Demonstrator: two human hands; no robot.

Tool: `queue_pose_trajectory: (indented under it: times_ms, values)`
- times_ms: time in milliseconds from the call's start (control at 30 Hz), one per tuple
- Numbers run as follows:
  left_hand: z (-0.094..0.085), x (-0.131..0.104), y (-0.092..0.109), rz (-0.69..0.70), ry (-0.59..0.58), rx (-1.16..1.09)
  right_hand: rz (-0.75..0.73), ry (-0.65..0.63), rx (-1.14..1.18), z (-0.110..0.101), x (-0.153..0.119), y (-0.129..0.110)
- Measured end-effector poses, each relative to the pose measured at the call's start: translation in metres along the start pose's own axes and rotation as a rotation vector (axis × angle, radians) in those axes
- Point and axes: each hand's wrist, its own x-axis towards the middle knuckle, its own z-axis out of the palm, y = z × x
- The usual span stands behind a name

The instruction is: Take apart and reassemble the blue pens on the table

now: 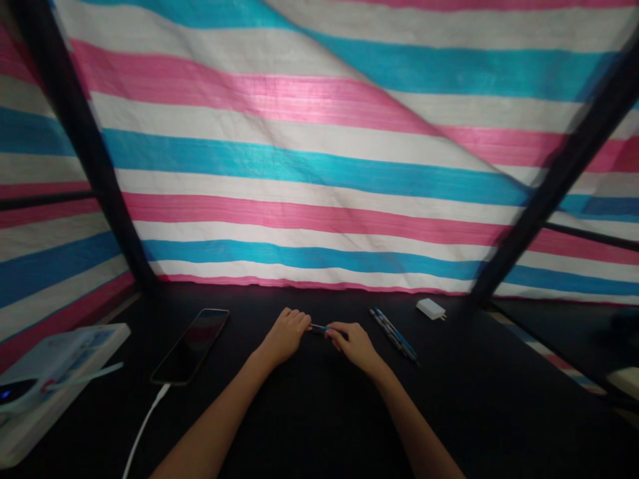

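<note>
Hands meet at the middle of a dark table, seen from above by the person who owns them. The left hand (287,330) and the right hand (352,339) each pinch one end of a small blue pen (319,328), which bridges the short gap between them, level and just above the tabletop. Both hands are closed on it; whether it is capped or being pulled apart cannot be told. Judging by this, work on the pen is midway, with nothing yet separated or set down. Two more pens (394,334) lie untouched just right of the right hand, a white charger plug (430,309) beyond them. A phone (192,344) with a white cable (144,422) lies to the left, near a white box (54,379). Striped pink, blue and white cloth (309,153) hangs behind
</note>
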Motion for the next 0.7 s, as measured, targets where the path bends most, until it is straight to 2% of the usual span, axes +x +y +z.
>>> queue_pose_trajectory:
  times_ms: [100,167,367,533,700]
  values:
    - [0.0020,0.0003,0.0004,-0.038,-0.018,-0.078,-0.023,0.104,-0.042,0.0002,-0.0012,-0.0007]
    - [0.0024,-0.0003,-0.0007,-0.047,-0.003,-0.071,-0.031,0.120,-0.052,-0.0002,-0.0022,-0.0026]
    - [0.0021,-0.0020,-0.0051,0.011,0.007,0.033,0.038,-0.004,-0.100,-0.0017,-0.0027,-0.0072]
    - [0.0028,-0.0020,-0.0059,-0.012,0.006,0.020,-0.024,0.142,-0.039,-0.0001,-0.0019,-0.0048]
    - [0.0019,-0.0019,-0.0052,0.012,0.016,0.039,0.070,-0.008,0.108,0.0004,-0.0010,-0.0002]
